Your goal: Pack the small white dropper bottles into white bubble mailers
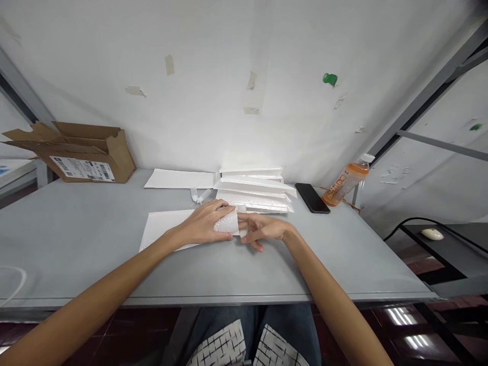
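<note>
My left hand [208,222] curls round a white bubble mailer [227,223] and keeps it bent into a tube shape just above the table. At its right end, the fingers of my right hand [263,227] are bent against the mailer's edge; whether some of them reach inside is hidden. Under my left hand and wrist lies another flat white mailer [163,226]. Just behind my hands rests a loose pile of white mailers [253,190], several of them overlapping. Small whitish pieces [199,195] lie beside that pile, too unclear to name.
An opened cardboard box [87,152] stands at the back left of the grey table [95,244]. A flat white mailer [179,179] lies along the wall. At the right are a black phone [312,198] and a bottle of orange drink [346,181], leaning.
</note>
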The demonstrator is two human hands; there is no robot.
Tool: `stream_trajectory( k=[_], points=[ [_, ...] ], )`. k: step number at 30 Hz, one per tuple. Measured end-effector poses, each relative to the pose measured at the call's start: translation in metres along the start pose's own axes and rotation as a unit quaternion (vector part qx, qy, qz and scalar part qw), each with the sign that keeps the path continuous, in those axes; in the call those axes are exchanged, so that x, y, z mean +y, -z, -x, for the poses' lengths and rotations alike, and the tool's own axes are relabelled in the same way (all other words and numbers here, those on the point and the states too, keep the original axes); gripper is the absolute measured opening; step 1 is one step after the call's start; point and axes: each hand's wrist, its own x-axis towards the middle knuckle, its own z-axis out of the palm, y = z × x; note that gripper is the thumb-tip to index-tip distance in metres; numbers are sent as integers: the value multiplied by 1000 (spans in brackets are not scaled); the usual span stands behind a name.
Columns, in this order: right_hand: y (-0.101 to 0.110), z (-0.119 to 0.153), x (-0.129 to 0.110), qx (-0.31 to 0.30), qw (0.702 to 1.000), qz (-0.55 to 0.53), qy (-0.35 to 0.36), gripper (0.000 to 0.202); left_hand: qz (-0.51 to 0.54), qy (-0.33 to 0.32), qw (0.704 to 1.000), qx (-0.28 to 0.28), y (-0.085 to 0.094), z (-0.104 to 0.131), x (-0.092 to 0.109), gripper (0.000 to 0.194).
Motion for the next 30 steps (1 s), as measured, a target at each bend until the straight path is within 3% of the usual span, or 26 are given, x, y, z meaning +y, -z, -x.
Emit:
stream_trajectory(
  k=[7,15,17,20,23,25,27,30],
  points=[
    [3,7,-2,59,998,-3,-19,77,-13,6,1000,-5,3,-1,-2,64],
    [-1,2,-3,15,1000,7,-9,64,-8,9,1000,-24,1,0,0,63],
    [1,4,-3,54,998,11,-7,63,-9,9,1000,-19,2,0,0,63],
    [5,8,-3,173,985,24,17,51,-4,8,1000,-12,6,-1,-1,64],
    [7,11,-3,305,949,54,49,29,0,11,1000,-3,9,-1,-1,67],
    [7,11,-4,365,926,81,46,37,1,11,1000,4,11,-1,0,69],
    [7,10,-4,383,917,107,22,45,0,9,1000,16,12,-1,2,70],
    [4,6,-4,348,930,119,-13,44,-1,2,999,32,13,0,4,69]
  ],
)
